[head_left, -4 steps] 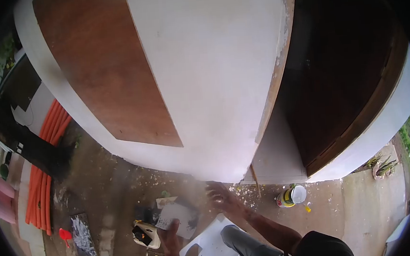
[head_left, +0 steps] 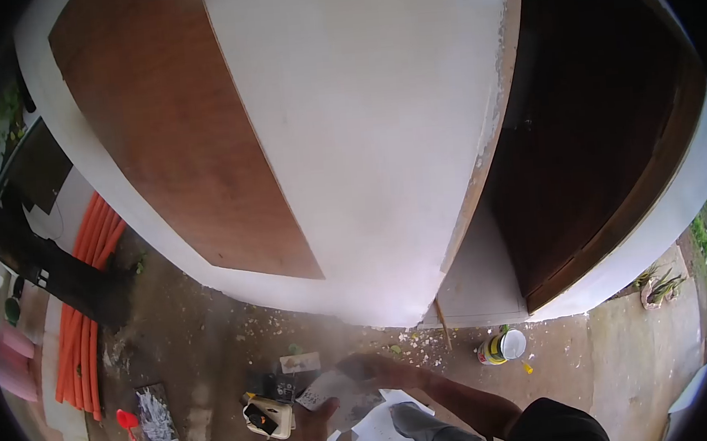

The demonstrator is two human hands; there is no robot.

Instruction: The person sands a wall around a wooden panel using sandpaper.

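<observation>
My left hand [head_left: 317,426] grips the near left edge of a pale grey sheet [head_left: 345,397], thumb on top. Printed dark marks show at the sheet's left corner, so it looks like sandpaper seen from its back. At the far edge of the sheet is my right hand [head_left: 372,371], dark and blurred, its fingers overlapping that edge. Below both hands stands a white plastic chair [head_left: 369,436] with a slotted part, partly covered by my grey-clad leg [head_left: 434,432].
Ahead rises a white wall [head_left: 364,138] with a brown panel [head_left: 176,143]. A paint can [head_left: 506,347] stands right. Left lie a cream container [head_left: 281,418], a smeared board [head_left: 159,420], a red tool [head_left: 127,421] and orange pipes [head_left: 76,354]. Debris is scattered along the wall base.
My right hand has come down and left onto the far edge of the sheet. The left hand and sheet have shifted slightly right and down. The view has tilted a little.
</observation>
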